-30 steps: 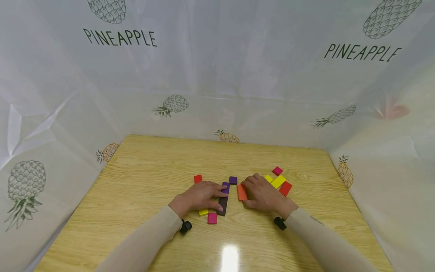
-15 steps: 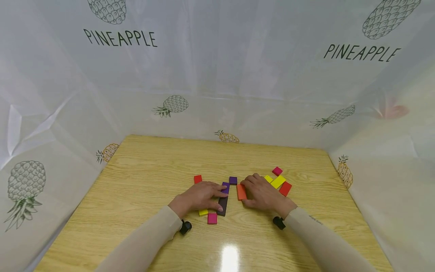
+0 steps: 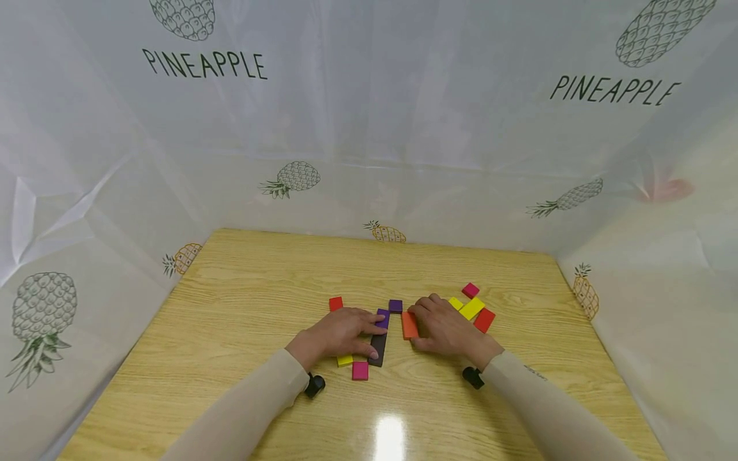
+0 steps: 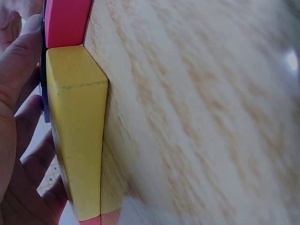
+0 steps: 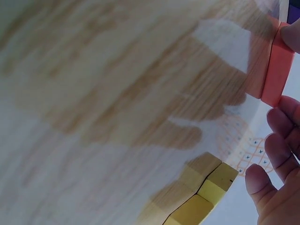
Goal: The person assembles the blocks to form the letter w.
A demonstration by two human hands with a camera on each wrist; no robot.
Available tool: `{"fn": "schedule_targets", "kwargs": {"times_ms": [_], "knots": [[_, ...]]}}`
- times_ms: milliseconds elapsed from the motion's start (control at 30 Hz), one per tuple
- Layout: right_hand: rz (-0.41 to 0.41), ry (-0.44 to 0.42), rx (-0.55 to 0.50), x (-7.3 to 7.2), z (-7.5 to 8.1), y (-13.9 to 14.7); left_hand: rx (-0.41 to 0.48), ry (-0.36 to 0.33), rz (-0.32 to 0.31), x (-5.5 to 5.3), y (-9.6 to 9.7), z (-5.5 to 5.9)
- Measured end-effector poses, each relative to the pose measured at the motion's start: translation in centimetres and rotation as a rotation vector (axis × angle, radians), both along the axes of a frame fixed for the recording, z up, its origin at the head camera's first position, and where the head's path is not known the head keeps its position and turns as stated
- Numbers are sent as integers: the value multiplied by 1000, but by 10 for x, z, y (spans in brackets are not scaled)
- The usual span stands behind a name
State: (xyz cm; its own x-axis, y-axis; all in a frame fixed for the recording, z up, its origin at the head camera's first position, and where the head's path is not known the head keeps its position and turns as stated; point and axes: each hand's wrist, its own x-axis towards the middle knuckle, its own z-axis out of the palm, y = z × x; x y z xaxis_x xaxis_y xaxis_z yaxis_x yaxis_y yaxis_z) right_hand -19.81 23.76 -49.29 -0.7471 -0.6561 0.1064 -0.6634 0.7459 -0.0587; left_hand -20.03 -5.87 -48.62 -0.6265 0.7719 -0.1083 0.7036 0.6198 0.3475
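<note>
My left hand (image 3: 343,331) lies over a group of flat blocks in the head view. Its fingertips rest on a purple block (image 3: 383,315) and its thumb on a black block (image 3: 377,351). In the left wrist view, a yellow block (image 4: 77,131) adjoins a pink block (image 4: 68,23) beside that hand. My right hand (image 3: 446,326) pinches an orange block (image 3: 409,326) by its two ends, thumb near and fingers far; the right wrist view has this orange block (image 5: 280,65) on the table. Past the black block's far end sits a small purple block (image 3: 395,306).
Right of the right hand lie yellow blocks (image 3: 473,308), a red block (image 3: 484,320) and a pink block (image 3: 470,290). A red block (image 3: 336,303) pokes out beyond the left hand. Pineapple-printed sheeting (image 3: 369,128) hangs around the wooden table (image 3: 277,269).
Over the first half second, my right hand and the orange block shifted very slightly left. Since then both hands and the blocks have stayed put.
</note>
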Motion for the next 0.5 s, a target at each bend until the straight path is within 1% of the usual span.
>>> {"fn": "schedule_targets", "kwargs": {"times_ms": [267,500], "knots": [[-1,-5,8,0,1,-1,5,-9,6,0,0,1],[-10,-23,-18,2,3,-1,13,-18,16,1,-1,0]]}}
